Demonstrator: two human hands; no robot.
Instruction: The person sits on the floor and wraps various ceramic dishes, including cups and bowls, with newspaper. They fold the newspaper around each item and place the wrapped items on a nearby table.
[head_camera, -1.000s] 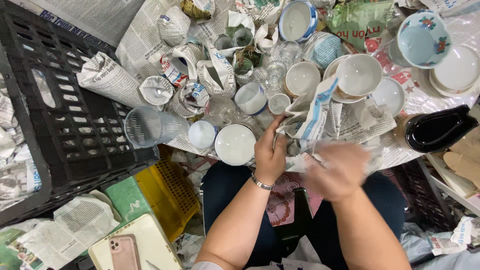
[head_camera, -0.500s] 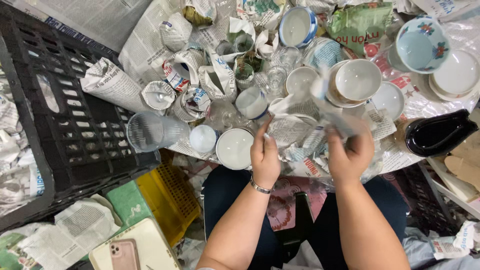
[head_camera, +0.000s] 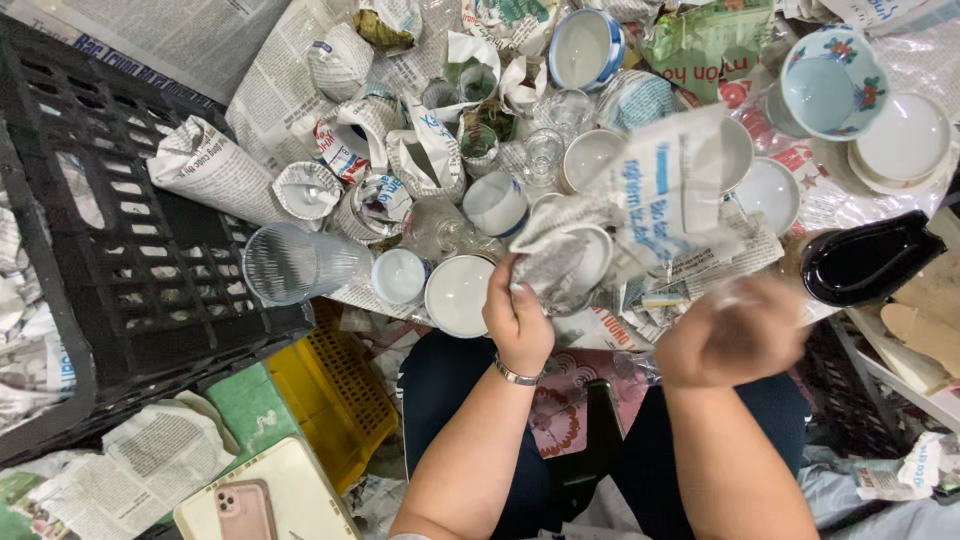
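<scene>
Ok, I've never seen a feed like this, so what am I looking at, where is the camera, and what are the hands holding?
There is no machine: a person works with two bare hands, and the single camera sits on that person's head, looking down past the knees. The left hand, with a bracelet at the wrist, has a grip on a sheet of newspaper lifted over the dishes. The right hand is blurred from motion, so what it holds cannot be told. The surface, lined with newspaper, is crowded with white bowls, small cups, clear glasses and pieces already wrapped in paper. A black plastic crate stands at the left, and a phone lies below it.
</scene>
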